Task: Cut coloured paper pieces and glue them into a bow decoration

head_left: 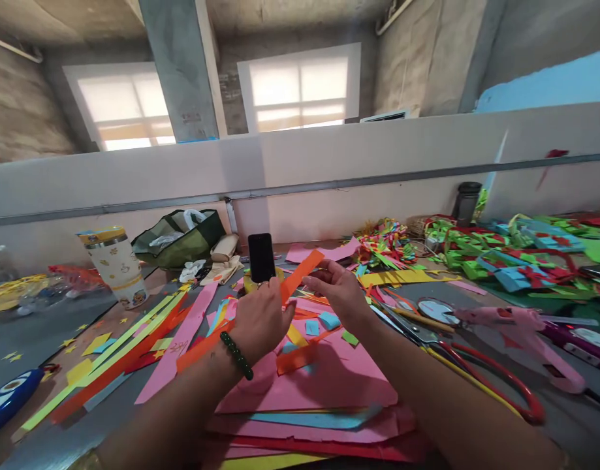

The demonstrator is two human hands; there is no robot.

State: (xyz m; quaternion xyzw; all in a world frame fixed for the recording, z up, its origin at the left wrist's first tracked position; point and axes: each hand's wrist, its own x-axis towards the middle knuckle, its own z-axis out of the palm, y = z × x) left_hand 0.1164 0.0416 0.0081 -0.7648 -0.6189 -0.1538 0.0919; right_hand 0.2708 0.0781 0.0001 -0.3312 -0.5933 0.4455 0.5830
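Observation:
An orange paper strip [298, 277] slants upward between my two hands. My left hand [261, 316], with a green bead bracelet at the wrist, has its fingers closed on the strip's lower part. The thumb and fingers of my right hand [341, 292] pinch the strip near its upper end. Below them lies a stack of coloured paper with a pink sheet [348, 382] on top. Another orange piece [297, 359] and small blue squares [312, 327] rest on that sheet. A black phone [261, 256] stands upright just behind my left hand.
To the right lie red-handled scissors [518, 391], a pink glue gun [508, 320] and piles of green paper pieces [469, 254]. Left are long paper strips [118, 356], a patterned tumbler [114, 264], a green bag [182, 245] and a blue object [10, 398]. A low wall [319, 160] stands behind.

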